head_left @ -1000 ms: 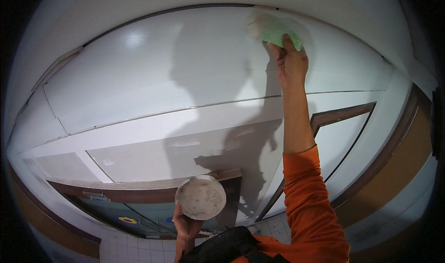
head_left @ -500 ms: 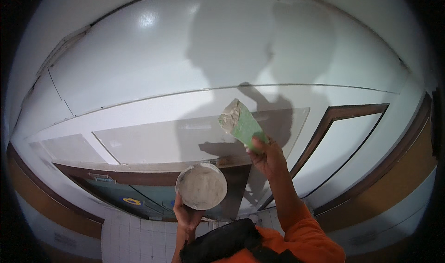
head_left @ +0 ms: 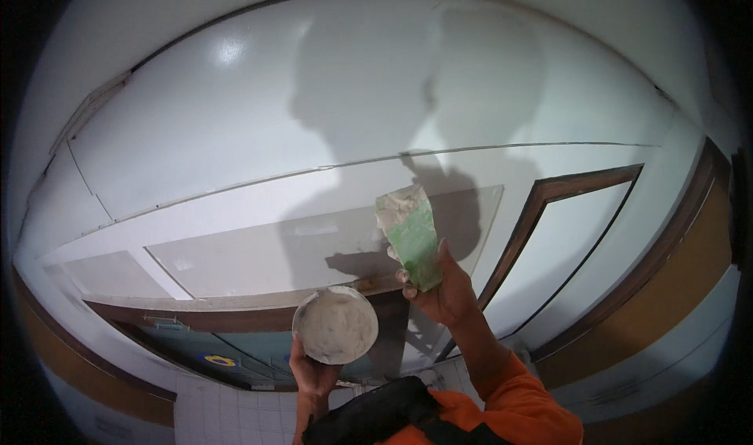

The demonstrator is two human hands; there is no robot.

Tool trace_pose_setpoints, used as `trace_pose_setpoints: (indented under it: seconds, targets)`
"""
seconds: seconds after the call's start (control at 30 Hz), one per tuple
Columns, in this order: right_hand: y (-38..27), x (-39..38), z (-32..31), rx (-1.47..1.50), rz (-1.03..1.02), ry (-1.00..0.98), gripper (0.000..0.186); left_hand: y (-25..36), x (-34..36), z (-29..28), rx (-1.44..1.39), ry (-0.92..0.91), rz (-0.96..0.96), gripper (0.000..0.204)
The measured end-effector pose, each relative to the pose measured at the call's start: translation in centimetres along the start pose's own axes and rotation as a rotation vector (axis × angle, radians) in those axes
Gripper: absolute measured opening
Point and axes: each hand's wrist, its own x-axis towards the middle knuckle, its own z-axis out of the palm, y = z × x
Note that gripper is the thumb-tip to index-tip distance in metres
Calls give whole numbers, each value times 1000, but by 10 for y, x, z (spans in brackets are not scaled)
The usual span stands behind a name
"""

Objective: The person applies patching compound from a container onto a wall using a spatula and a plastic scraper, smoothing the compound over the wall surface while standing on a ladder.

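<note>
My left hand (head_left: 314, 372) holds up a round, pale bowl (head_left: 296, 321) from beneath, with its fingers partly hidden behind it. Greyish-beige putty (head_left: 337, 325) fills the bowl. Above and to the right, my right hand (head_left: 450, 294) grips a flat green putty spreader (head_left: 416, 245) by its lower end, the thumb along its right edge. A thick lump of putty (head_left: 402, 205) coats the spreader's upper end, which points upward. The spreader is apart from the bowl; whether it touches the wall cannot be told, though its shadow falls on the wall.
A white panelled wall (head_left: 204, 115) rises ahead, crossed by a long seam (head_left: 329, 166). Below are a grey panel (head_left: 227, 245) and a dark-framed opening with a greenish door (head_left: 267, 351). A brown-framed white panel (head_left: 572, 217) is at right. Pale tiles (head_left: 223, 413) cover the floor.
My right hand has turned, lowering the spreader slightly and standing it more upright. The bowl has shifted slightly down and left in view, while the whole view has moved a little.
</note>
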Motion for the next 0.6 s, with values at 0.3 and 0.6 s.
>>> trace_pose_setpoints:
  seconds: [0.3, 0.6]
  targets:
    - [-70, 59, 66, -472, -550, -100, 56, 3, -1, -9, -64, -60, -10, 69]
    - [-186, 153, 104, -2166, -1705, 532, 52, 2, -3, -4, -54, -86, -19, 69]
